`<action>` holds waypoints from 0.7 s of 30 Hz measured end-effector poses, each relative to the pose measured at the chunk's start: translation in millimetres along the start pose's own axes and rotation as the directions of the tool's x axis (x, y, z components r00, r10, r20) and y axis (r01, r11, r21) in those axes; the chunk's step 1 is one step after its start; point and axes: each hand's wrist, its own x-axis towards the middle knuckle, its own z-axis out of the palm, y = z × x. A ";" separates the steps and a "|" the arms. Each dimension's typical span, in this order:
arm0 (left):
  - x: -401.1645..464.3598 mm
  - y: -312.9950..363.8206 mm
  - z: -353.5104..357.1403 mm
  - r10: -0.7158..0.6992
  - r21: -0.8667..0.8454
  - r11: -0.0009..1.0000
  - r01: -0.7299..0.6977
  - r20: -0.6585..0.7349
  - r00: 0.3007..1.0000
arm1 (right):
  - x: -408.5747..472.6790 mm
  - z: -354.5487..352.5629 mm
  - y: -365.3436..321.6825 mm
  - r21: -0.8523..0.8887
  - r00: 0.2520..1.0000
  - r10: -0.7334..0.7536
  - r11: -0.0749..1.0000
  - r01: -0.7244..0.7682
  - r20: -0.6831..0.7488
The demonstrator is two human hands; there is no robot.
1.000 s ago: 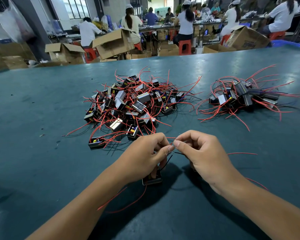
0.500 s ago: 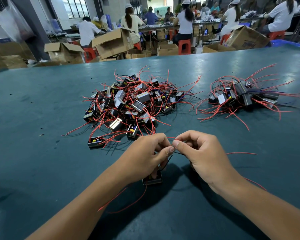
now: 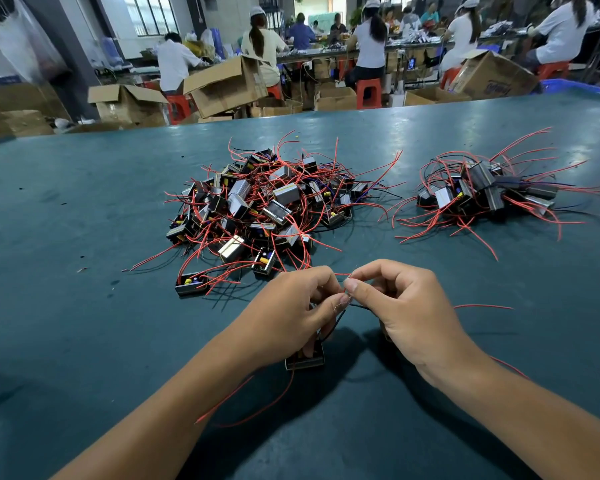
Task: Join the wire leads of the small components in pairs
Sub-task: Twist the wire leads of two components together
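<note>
On the worktop [image 3: 66, 271], big pile of components [image 3: 260, 209] at 12 o'clock of the hands, smaller pile [image 3: 482, 192] at 2 o'clock, left hand [image 3: 291, 313] and right hand [image 3: 406, 306] meeting fingertip to fingertip, one component [image 3: 305, 360] under left hand, cardboard boxes [image 3: 222, 84] behind worktop's far edge.

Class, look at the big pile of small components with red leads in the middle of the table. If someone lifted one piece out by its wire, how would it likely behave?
The pile looks tangled, so one lifted piece would probably drag neighbours along. The red leads curve loosely, suggesting they flex rather than stay stiff. The boxy bodies seem unlikely to roll.
</note>
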 end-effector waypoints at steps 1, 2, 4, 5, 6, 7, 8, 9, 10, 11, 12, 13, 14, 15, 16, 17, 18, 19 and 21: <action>0.1 -0.3 0.1 0.004 0.006 1.000 -0.004 -0.001 1.000 | -0.2 -0.4 0.2 0.008 1.000 -0.001 1.000 0.001 0.000; 0.0 -0.7 0.4 0.008 0.014 1.000 -0.008 -0.003 1.000 | -0.2 -0.4 0.2 0.015 1.000 -0.003 1.000 0.003 0.000; 0.1 -1.0 1.1 0.015 0.028 0.999 -0.015 -0.003 1.000 | -0.2 -0.2 -0.1 0.024 1.000 -0.010 1.000 0.010 0.004; -0.2 -0.8 0.9 0.015 0.022 1.000 -0.015 0.002 1.000 | -0.2 -0.3 0.0 0.027 1.000 -0.012 1.000 0.012 0.001; -0.5 -0.4 0.0 0.015 0.008 1.000 -0.015 0.008 1.000 | 0.2 -0.1 0.0 0.027 1.000 -0.013 1.000 0.013 -0.005; -0.8 0.1 -1.8 0.017 -0.010 1.000 -0.017 0.007 1.000 | 0.3 -0.3 -0.2 0.021 1.000 -0.014 1.000 0.014 -0.008; -1.1 0.9 -4.4 0.021 -0.023 1.000 -0.021 -0.008 1.000 | 0.0 -0.7 -0.7 0.012 1.000 -0.016 1.000 0.016 -0.007; -0.8 2.1 -7.3 0.029 -0.025 0.999 -0.030 -0.040 0.999 | -0.2 -0.9 -1.4 0.005 1.000 -0.018 1.000 0.018 -0.002; -0.6 3.5 -10.2 0.042 -0.019 0.999 -0.044 -0.083 0.996 | -0.3 -1.6 -2.1 -0.002 1.000 -0.022 1.000 0.022 0.005; 0.2 4.8 -12.7 0.059 -0.010 0.998 -0.060 -0.128 0.990 | -0.7 -2.0 -3.0 -0.012 1.000 -0.024 1.000 0.024 0.013; 0.5 6.3 -14.4 0.078 0.003 0.997 -0.078 -0.164 0.983 | -0.3 -2.3 -4.1 -0.025 0.999 -0.028 0.999 0.028 0.020; 1.0 8.3 -15.0 0.099 0.022 0.995 -0.097 -0.188 0.977 | -0.4 -2.7 -5.4 -0.042 0.999 -0.033 0.999 0.034 0.029; 1.1 10.6 -15.0 0.116 0.045 0.993 -0.109 -0.199 0.973 | -0.4 -3.2 -6.5 -0.061 0.998 -0.040 0.997 0.042 0.038; 0.8 12.4 -14.3 0.126 0.066 0.991 -0.115 -0.200 0.972 | -0.6 -4.0 -7.3 -0.081 0.998 -0.048 0.995 0.051 0.048; 0.7 13.8 -13.3 0.130 0.080 0.990 -0.116 -0.196 0.972 | -1.1 -4.7 -8.0 -0.096 0.997 -0.057 0.993 0.062 0.060; 0.5 14.8 -12.4 0.130 0.088 0.989 -0.115 -0.190 0.973 | -2.0 -5.6 -8.5 -0.109 0.995 -0.068 0.991 0.075 0.070; 0.6 15.5 -12.1 0.126 0.090 0.990 -0.111 -0.180 0.976 | -3.0 -6.1 -9.2 -0.128 0.994 -0.082 0.988 0.091 0.079; 1.1 15.7 -12.1 0.116 0.086 0.991 -0.103 -0.165 0.980 | -3.8 -6.4 -9.9 -0.158 0.991 -0.101 0.981 0.113 0.084; 2.0 16.8 -12.2 0.085 0.058 0.995 -0.078 -0.131 0.988 | -4.8 -6.7 -11.2 -0.235 0.984 -0.147 0.958 0.166 0.095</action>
